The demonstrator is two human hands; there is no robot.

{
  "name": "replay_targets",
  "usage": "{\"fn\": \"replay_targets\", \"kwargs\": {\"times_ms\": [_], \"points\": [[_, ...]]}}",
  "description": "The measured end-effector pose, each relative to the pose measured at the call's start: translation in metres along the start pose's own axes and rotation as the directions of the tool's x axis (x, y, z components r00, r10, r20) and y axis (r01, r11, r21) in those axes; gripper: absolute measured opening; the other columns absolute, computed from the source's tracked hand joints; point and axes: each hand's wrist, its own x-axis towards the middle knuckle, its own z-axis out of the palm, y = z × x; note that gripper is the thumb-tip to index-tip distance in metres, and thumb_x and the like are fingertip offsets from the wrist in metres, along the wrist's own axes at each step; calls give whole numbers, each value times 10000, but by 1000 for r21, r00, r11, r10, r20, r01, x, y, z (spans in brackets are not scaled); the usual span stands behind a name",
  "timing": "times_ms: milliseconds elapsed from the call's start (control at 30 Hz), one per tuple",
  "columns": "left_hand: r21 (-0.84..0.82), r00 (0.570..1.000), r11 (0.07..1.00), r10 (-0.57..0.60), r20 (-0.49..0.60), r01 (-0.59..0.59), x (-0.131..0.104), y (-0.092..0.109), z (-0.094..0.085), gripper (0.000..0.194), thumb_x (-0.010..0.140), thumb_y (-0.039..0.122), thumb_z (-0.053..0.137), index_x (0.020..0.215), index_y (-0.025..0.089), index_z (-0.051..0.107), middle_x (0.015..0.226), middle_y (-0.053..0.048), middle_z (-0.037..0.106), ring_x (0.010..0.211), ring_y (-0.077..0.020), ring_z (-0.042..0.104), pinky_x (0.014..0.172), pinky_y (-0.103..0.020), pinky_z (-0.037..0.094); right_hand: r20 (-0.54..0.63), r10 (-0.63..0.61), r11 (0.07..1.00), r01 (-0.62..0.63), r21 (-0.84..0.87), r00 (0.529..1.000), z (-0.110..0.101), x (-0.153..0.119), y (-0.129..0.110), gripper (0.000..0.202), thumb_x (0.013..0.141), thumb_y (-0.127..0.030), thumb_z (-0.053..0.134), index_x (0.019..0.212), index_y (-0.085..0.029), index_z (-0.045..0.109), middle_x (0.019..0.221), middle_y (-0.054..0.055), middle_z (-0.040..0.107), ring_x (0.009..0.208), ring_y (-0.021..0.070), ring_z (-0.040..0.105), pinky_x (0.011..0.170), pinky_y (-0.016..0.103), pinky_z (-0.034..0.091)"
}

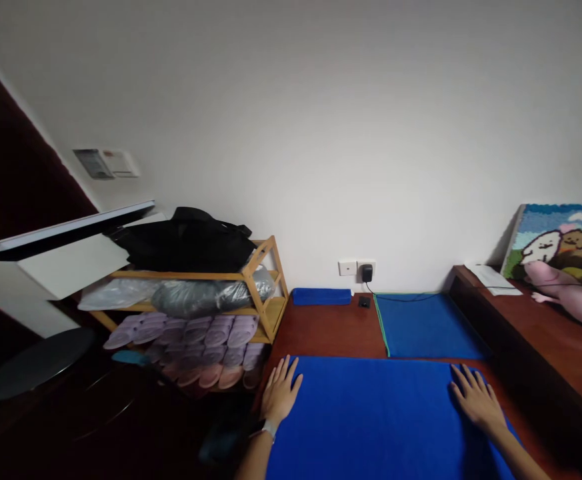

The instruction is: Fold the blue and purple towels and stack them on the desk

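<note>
Already spread over the reddish-brown wooden tabletop (328, 337), towards 5 o'clock in the view: a large, bright blue rectangular cloth (371, 427), with a nearly straight far edge and no large fold visible. Resting at its 10 o'clock corner: a left hand (281, 393), palm down, fingers loosely spread, gripping nothing. Placed likewise at its 2 o'clock corner: a right hand (478, 398), flat and relaxed, gripping nothing. Largely laid out, to judge by that, with perhaps some smoothing left. Impossible to tell about the near edge, cut off at 6 o'clock. Lying flat just beyond, towards 1 o'clock: a duller blue, green-edged cloth (428, 325). Folded narrow, towards 11 o'clock: a deep-blue fabric strip (322, 297), apparently untouched.
</note>
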Motion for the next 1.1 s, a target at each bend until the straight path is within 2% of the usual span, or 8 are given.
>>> {"fn": "replay_targets", "kwargs": {"times_ms": [100,167,333,467,600,900,1000,1100], "points": [[-17,1000,1000,4,-18,-5,-2,-1,2,588,1030,519,362,1557,265,410,1642,-69,369,1515,-261,335,1229,-485,299,-62,-26,999,24,-23,998,-13,-10,-53,723,921,-498,227,1533,-190,459,1631,79,373,1524,320,278,1236,535,240],[-30,999,1000,8,-43,-10,-4,0,3,590,1034,523,347,1564,269,395,1647,-61,359,1520,-253,324,1235,-483,288,-101,-188,982,189,7,977,-21,-26,-114,702,955,-456,203,1529,-144,460,1628,93,371,1533,295,259,1250,507,217],[-64,998,998,6,-61,-9,-6,2,1,588,1040,518,334,1568,266,385,1654,-60,344,1526,-246,312,1242,-476,281,-27,-586,781,573,249,810,-28,-74,-292,679,1024,-543,211,1605,-202,297,1668,44,250,1553,243,190,1272,474,168],[-64,997,998,2,-74,-6,-6,1,1,566,1040,484,346,1558,266,405,1647,-65,355,1520,-247,325,1236,-479,293,101,-625,754,565,336,774,-21,-81,-346,717,1025,-582,220,1613,-172,254,1672,81,223,1557,264,162,1276,484,119],[-62,997,998,-9,-77,4,-4,0,4,564,1036,466,351,1553,249,419,1648,-77,350,1519,-257,327,1238,-483,289,113,-542,822,497,280,833,-13,-68,-289,674,1022,-569,238,1611,-241,264,1671,38,238,1557,250,160,1275,486,114],[18,997,999,-27,-66,29,2,-3,9,566,1029,471,325,1557,284,408,1647,-54,357,1510,-246,348,1231,-487,285,65,-122,992,124,-35,990,-3,-10,-22,683,980,-498,201,1605,-239,292,1672,-1,263,1551,258,173,1264,471,178],[104,999,993,-51,-7,51,5,-5,6,570,1028,468,308,1568,299,381,1654,-39,339,1515,-239,338,1239,-498,252,54,-69,996,72,-48,996,5,7,18,708,975,-511,193,1617,-219,251,1686,8,226,1559,236,150,1264,456,171],[167,997,984,-65,48,56,7,-7,3,583,1034,480,286,1585,296,337,1672,-34,288,1532,-229,297,1247,-494,224,27,-66,997,67,-43,997,12,12,24,715,983,-517,147,1625,-209,215,1695,9,205,1567,225,122,1267,468,139]]}}
